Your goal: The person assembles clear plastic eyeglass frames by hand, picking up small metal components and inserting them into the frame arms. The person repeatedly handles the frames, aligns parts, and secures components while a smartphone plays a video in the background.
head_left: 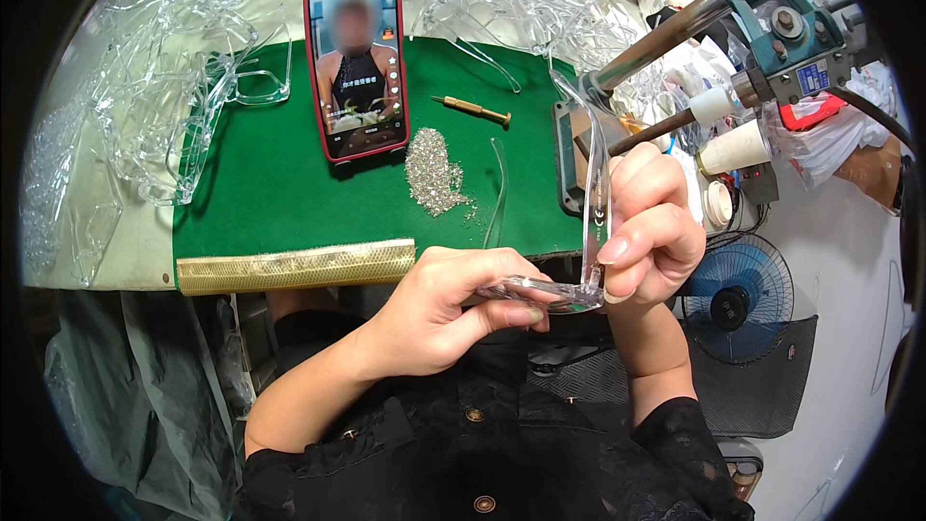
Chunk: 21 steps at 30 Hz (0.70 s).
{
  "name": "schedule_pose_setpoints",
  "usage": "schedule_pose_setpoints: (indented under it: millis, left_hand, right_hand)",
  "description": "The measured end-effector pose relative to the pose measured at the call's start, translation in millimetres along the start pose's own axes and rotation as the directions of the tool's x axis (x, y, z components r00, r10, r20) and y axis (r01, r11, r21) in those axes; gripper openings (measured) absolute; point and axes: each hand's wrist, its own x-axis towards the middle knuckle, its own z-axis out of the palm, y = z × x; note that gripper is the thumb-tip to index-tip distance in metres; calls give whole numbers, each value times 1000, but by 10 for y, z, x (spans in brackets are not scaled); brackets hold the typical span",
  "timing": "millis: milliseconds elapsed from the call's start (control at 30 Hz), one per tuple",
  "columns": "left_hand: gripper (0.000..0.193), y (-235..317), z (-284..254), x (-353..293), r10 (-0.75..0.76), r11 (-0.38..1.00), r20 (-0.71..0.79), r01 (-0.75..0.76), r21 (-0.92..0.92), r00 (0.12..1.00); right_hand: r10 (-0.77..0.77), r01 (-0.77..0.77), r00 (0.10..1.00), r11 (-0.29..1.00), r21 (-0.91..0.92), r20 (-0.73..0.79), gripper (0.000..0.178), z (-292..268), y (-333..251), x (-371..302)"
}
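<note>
My left hand (439, 304) pinches the lower, front part of a clear plastic glasses frame (545, 291) close to my chest. My right hand (651, 227) grips the frame's clear temple arm (596, 183), which stands upright from the corner where the two pieces meet. Both hands hold the same piece just in front of the green mat (280, 183). On the mat lie a small heap of tiny silver screws (432, 172), a brass-handled screwdriver (473, 110) and a loose clear temple arm (498, 195).
A red-cased phone (355, 63) stands upright on the mat with its screen lit. Heaps of clear frames (164, 68) cover the back and left of the bench. A teal bench machine (762, 29) stands at the right, a small blue fan (738, 297) below it.
</note>
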Motion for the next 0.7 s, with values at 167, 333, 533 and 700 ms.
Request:
schedule_pose_setpoints:
  millis: [167,333,533,700]
  left_hand:
    - [11,25,-29,13,7,999,15,-8,50,1000]
    - [10,62,-26,-5,-38,999,-7,38,8,999]
    - [10,69,-24,-3,-53,999,4,53,1,999]
    - [11,80,-31,-7,-73,997,5,73,-21,997]
  right_hand:
    - [30,-28,998,999,-38,56,29,-37,-47,48]
    - [-48,70,985,989,-132,166,26,-91,-48,161]
    - [-137,191,958,959,-208,252,26,-149,-30,238]
    - [-136,207,954,943,-260,265,29,-165,-24,230]
